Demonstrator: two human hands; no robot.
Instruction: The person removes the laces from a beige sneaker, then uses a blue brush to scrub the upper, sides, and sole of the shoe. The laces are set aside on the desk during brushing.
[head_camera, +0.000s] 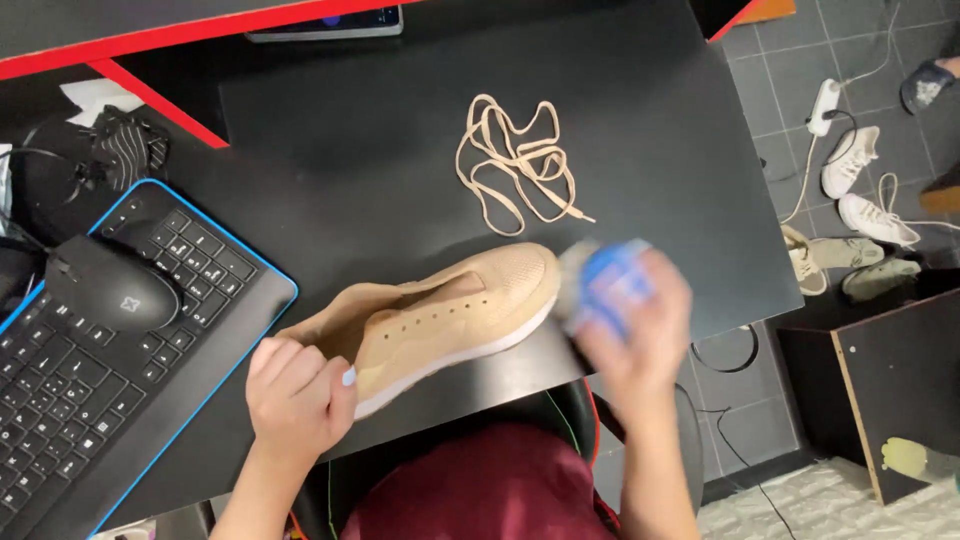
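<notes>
Left hand gripped the heel of the beige unlaced sneaker lying on its side at the black desk edge; it looked light, with a soft upper and a firmer sole, best held at the heel. Right hand, motion-blurred, was curled around a blue brush-like object at the toe; its exact form was unclear

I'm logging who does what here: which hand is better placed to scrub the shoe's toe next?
Right, probably. The right hand already holds the blue brush at the toe of the shoe, while the left hand grips the heel, steadying it.
</notes>
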